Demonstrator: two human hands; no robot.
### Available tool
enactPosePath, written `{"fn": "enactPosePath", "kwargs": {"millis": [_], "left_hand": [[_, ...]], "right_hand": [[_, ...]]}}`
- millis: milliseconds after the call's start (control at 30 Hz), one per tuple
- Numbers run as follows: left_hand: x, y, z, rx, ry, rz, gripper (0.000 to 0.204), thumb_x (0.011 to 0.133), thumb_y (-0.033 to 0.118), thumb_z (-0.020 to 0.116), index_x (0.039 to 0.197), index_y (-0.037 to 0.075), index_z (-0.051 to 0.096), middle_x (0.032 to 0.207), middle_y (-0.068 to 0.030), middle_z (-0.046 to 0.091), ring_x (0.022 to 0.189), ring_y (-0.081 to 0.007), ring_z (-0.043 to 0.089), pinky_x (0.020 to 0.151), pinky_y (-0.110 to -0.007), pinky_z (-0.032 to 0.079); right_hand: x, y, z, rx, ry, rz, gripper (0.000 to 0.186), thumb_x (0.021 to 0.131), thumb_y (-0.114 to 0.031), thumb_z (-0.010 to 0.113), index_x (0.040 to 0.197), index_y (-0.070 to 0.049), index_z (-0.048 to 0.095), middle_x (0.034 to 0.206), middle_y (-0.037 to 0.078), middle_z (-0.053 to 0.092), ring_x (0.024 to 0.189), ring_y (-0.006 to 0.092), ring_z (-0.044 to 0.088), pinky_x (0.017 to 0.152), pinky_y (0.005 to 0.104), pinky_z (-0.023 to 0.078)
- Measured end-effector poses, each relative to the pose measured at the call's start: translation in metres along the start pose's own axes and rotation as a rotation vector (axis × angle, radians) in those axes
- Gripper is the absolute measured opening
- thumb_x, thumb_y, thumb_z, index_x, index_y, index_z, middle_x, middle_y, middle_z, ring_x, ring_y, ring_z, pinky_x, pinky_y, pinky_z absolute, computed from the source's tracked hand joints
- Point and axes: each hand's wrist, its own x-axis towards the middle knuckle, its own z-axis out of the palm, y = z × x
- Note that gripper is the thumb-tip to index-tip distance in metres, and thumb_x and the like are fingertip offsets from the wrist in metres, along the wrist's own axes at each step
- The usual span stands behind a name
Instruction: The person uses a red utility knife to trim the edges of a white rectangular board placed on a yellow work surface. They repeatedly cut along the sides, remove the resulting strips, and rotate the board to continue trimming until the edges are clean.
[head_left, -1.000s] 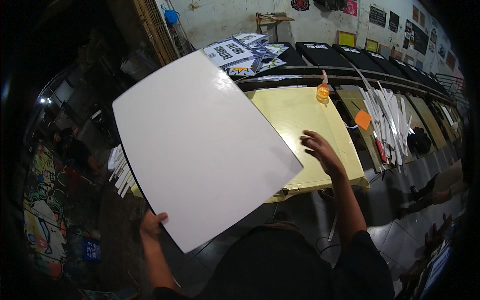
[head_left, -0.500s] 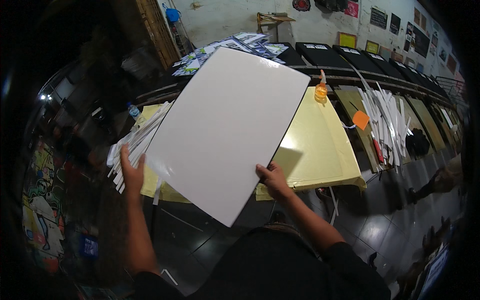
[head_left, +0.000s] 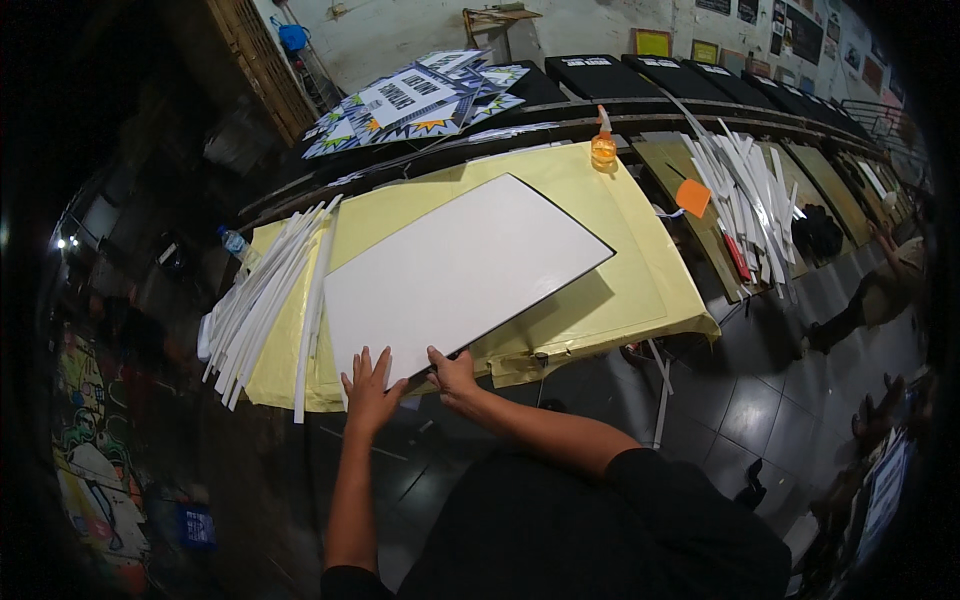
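Note:
A large white board [head_left: 460, 270] with a dark edge lies tilted over the yellow-covered table [head_left: 640, 300], its far right part casting a shadow on the cover. My left hand [head_left: 372, 390] is spread open on the board's near left part, fingertips on its face. Just right of it, my right hand [head_left: 448, 378] grips the near edge, thumb on top. Long white strips [head_left: 265, 300] lie at the table's left end beside a water bottle [head_left: 230, 240]. An orange spray bottle [head_left: 603, 150] stands at the back right of the table.
Printed signs [head_left: 405, 105] are piled on the black rear bench [head_left: 580, 80]. More strips [head_left: 750, 200] and an orange scraper [head_left: 692, 197] lie on boards to the right. A person [head_left: 880, 280] is at the far right. Tiled floor [head_left: 750, 410] shows below.
The board has come down from being held up to lying over the table. My left hand moved right onto its face; my right hand moved lower and left along its edge.

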Motion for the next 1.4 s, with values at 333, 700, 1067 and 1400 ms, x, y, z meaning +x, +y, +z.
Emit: {"fn": "enactPosePath", "kwargs": {"millis": [333,700,1067,1400], "left_hand": [[0.02,-0.036,0.007,0.126,-0.013,0.139,0.067,0.093,0.053,0.054,0.151,0.022,0.038,0.157,-0.0198,0.031,0.146,-0.0395,0.027,0.113,-0.067,0.014],[0.051,-0.096,0.021,0.126,-0.225,-0.082,0.061,0.096,0.045,0.055,0.15,0.021,0.041,0.158,-0.0197,0.028,0.147,-0.0381,0.025,0.114,-0.067,0.014],[0.095,-0.004,0.053,-0.021,-0.069,-0.089,0.073,0.094,0.043,0.059,0.154,0.013,0.031,0.16,-0.0225,0.02,0.148,-0.0399,0.019,0.115,-0.064,0.014],[0.187,0.162,0.099,-0.056,-0.065,0.001,0.083,0.089,0.054,0.06,0.156,0.017,0.028,0.162,-0.0213,0.014,0.15,-0.0399,0.01,0.112,-0.071,0.004]], "right_hand": [[0.011,0.015,0.007,0.209,-0.092,0.036,0.035,0.095,-0.01,0.063,0.118,0.005,0.042,0.119,0.019,0.05,0.108,0.0317,0.058,0.089,0.0475,0.058],[-0.045,0.005,-0.017,-0.155,-0.558,0.69,0.027,0.1,-0.021,0.058,0.121,-0.004,0.054,0.11,0.01,0.062,0.099,0.0193,0.064,0.084,0.031,0.054],[-0.039,-0.218,-0.233,-0.602,-0.009,-0.322,0.032,0.097,-0.018,0.059,0.125,-0.003,0.058,0.115,0.012,0.067,0.101,0.0195,0.067,0.082,0.032,0.054],[0.006,-0.384,-0.434,-1.27,0.897,-0.919,0.04,0.085,-0.013,0.07,0.12,0.002,0.06,0.114,0.021,0.065,0.106,0.0361,0.063,0.096,0.0425,0.048]]}}
